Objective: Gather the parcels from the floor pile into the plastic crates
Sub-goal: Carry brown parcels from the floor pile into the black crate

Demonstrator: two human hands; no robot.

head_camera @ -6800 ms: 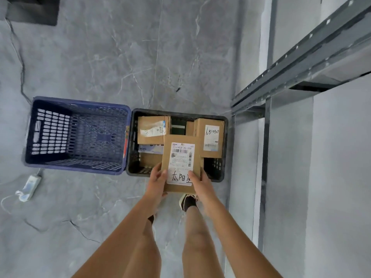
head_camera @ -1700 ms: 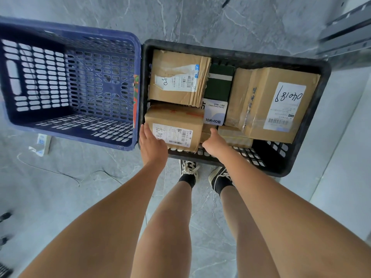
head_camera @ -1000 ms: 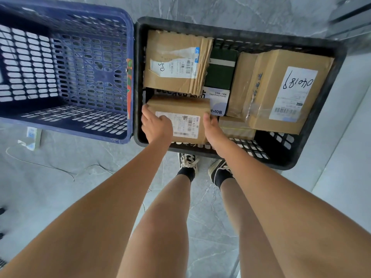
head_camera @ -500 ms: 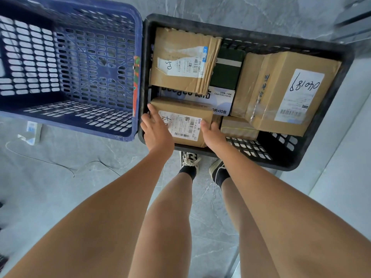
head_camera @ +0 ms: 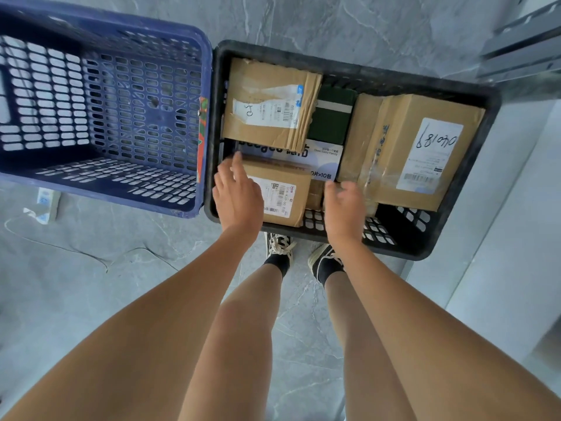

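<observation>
A black plastic crate [head_camera: 364, 79] holds several cardboard parcels. A small labelled brown parcel [head_camera: 282, 196] lies at its near left corner. My left hand [head_camera: 236, 199] hovers over that parcel's left side with its fingers straight, holding nothing. My right hand [head_camera: 344, 211] is lifted just right of the parcel, fingers relaxed and apart from it. Behind are a flat brown parcel [head_camera: 270, 107], a dark green box [head_camera: 332, 117], a white-and-blue printed pack [head_camera: 315, 159] and a large brown box [head_camera: 416, 150]. The blue crate [head_camera: 100, 117] on the left has nothing in it.
Grey marble floor surrounds the crates. A white power strip [head_camera: 45, 205] with a cord lies at the left under the blue crate's edge. A grey metal shelf frame [head_camera: 522, 44] runs along the upper right. My feet [head_camera: 300, 253] stand against the black crate's near wall.
Both hands have let go of the small labelled parcel, which now rests in the black crate's near left corner. My hands have lifted off it and spread slightly apart.
</observation>
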